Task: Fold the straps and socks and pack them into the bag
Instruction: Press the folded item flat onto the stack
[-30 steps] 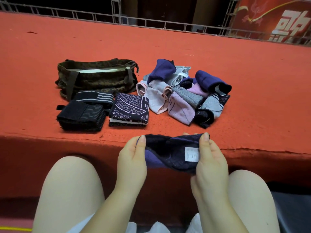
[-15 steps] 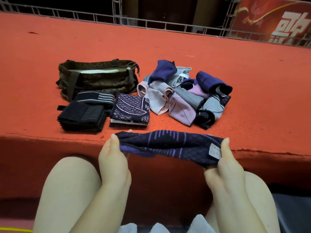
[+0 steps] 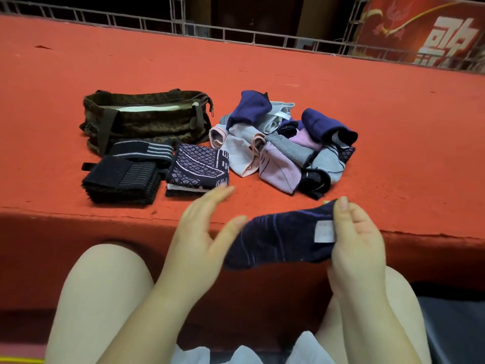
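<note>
Red carpeted surface [image 3: 367, 106], head view: a dark navy patterned sock with a white label [image 3: 278, 239] hangs over the near edge, pinched at its label end by the right hand [image 3: 354, 240]; the left hand [image 3: 202, 229] is spread, fingers straight, beside the sock's loose end. Toward the left, a brown camouflage fabric bag [image 3: 147, 122] gapes open. In front of it lie folded black ribbed straps [image 3: 123, 177] and a folded navy diamond-patterned piece [image 3: 198, 166]. A heap of unfolded navy, grey, pink and lilac socks [image 3: 283, 151] sits near the middle. By appearances the folding is partly done and nothing visible is packed.
</note>
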